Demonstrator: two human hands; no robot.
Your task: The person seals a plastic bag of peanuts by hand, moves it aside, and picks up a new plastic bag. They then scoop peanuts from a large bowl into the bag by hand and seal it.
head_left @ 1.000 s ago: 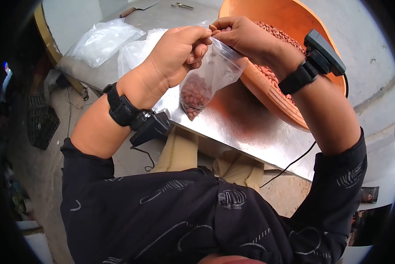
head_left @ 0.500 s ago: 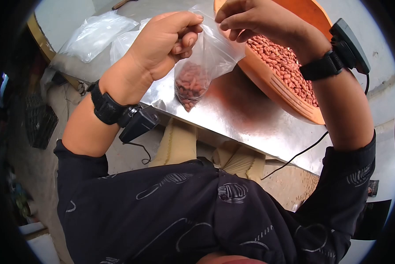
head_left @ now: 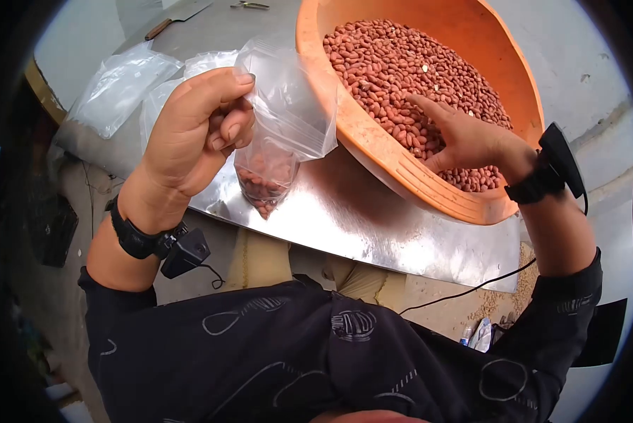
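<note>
Pinched in my left hand (head_left: 207, 123) is the upper edge of a clear plastic bag (head_left: 285, 106). Red-brown peanuts (head_left: 266, 176) fill the bag's lower corner, which hangs over the metal table's near part. My right hand (head_left: 464, 137) is in the large orange basin (head_left: 429, 190), its fingers spread on the heap of peanuts (head_left: 394, 77). Thumb and forefinger are apart; the other fingers are partly hidden.
Flat empty plastic bags (head_left: 123, 84) lie on the metal table (head_left: 359, 225) at the left. A wooden-handled knife (head_left: 163, 27) and a small metal tool (head_left: 249, 5) are at the far edge. A black cable (head_left: 464, 290) runs below the table's near edge.
My right hand has left the bag's opening and moved down onto the peanuts, its fingers now spread. My left hand still holds the bag. In view, the basin shows more fully.
</note>
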